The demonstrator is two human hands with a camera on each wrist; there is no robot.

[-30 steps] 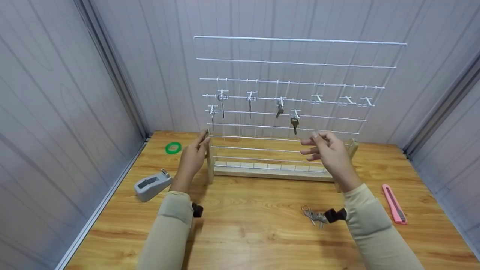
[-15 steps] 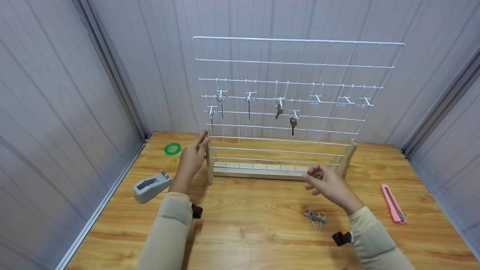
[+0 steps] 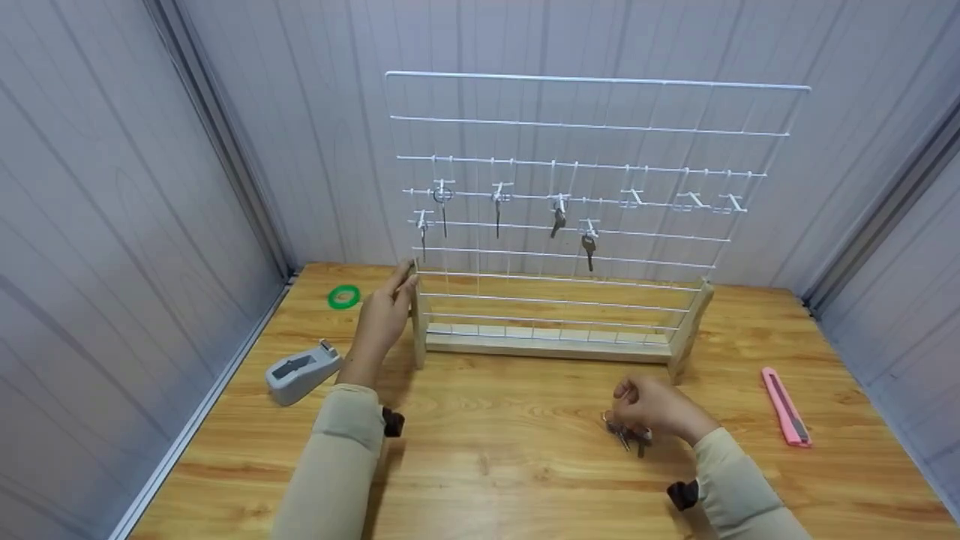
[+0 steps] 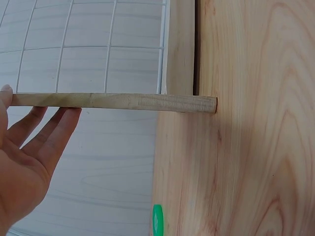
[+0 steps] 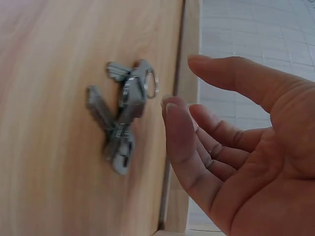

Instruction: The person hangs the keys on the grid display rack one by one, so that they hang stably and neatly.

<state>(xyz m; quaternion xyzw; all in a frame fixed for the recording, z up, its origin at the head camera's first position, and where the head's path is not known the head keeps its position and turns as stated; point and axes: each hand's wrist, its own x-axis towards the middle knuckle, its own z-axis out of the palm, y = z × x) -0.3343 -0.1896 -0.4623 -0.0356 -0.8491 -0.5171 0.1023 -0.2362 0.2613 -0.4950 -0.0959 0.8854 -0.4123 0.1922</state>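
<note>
Right grip (image 3: pixel 658 409): loosely curled, near keys (image 5: pixel 133 96) | left grip (image 3: pixel 381 319): pinches wooden upright (image 4: pixel 123 101)

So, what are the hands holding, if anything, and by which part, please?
Left hand: the wire rack, by its left wooden post near the top. Right hand: nothing.

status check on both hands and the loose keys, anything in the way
Left hand holding rack upright; right hand empty, at loose keys. Keys bunched on table, not gripped. No obstacle seen between right hand and keys.
</note>
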